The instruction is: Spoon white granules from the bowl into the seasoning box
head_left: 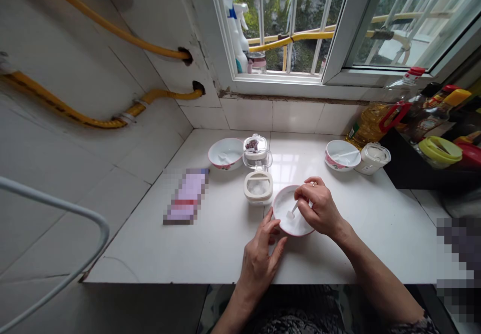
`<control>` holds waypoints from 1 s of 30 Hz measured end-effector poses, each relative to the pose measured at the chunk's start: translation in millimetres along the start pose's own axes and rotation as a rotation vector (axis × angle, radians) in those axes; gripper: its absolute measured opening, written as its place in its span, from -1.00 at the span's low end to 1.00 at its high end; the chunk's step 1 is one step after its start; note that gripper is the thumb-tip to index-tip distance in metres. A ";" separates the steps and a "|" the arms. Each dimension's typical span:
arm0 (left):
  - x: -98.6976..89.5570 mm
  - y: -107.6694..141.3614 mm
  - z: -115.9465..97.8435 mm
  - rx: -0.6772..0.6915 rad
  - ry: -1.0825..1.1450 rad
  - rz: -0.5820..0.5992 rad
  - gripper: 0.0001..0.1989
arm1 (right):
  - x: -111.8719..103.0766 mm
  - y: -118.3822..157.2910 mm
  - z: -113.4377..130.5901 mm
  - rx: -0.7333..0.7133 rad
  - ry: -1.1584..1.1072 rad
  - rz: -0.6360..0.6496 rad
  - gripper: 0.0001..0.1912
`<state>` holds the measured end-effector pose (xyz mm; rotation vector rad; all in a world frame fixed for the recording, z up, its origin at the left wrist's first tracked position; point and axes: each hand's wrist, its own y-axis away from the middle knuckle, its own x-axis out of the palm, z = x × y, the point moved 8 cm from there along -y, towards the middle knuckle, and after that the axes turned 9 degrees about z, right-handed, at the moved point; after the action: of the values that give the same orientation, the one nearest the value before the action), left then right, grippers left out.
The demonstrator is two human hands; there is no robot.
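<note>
A bowl with a pinkish rim stands near the middle of the counter and holds a white, powdery-looking substance. My left hand steadies it, fingers and thumb against its left side and near edge. Pinched in my right hand, a small white spoon dips into the white stuff. Just left of the bowl is a lidded clear jar with white contents. Behind that jar stands another clear jar holding something dark red.
Back left sits a floral bowl with a white spoon. Another floral bowl and a white-filled jar stand back right, beside an oil bottle and a black rack of bottles. A pixelated purple item lies left.
</note>
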<state>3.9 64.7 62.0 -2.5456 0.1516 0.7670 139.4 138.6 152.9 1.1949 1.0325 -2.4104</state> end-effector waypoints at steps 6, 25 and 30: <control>-0.3 0.3 0.0 -0.001 0.000 0.000 -0.71 | 11.6 0.4 -1.9 0.015 -0.021 0.063 -0.83; 2.4 2.0 3.8 -0.004 0.015 0.004 -0.69 | 11.2 17.3 -54.3 0.590 -0.769 -0.001 -0.87; 2.9 1.2 2.8 0.041 0.000 -0.014 -0.73 | 12.9 19.7 -67.2 0.633 -0.883 -0.071 -0.88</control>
<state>4.7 65.1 57.9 -2.5058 0.1479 0.7515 180.9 172.3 106.0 0.0900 0.0394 -2.9228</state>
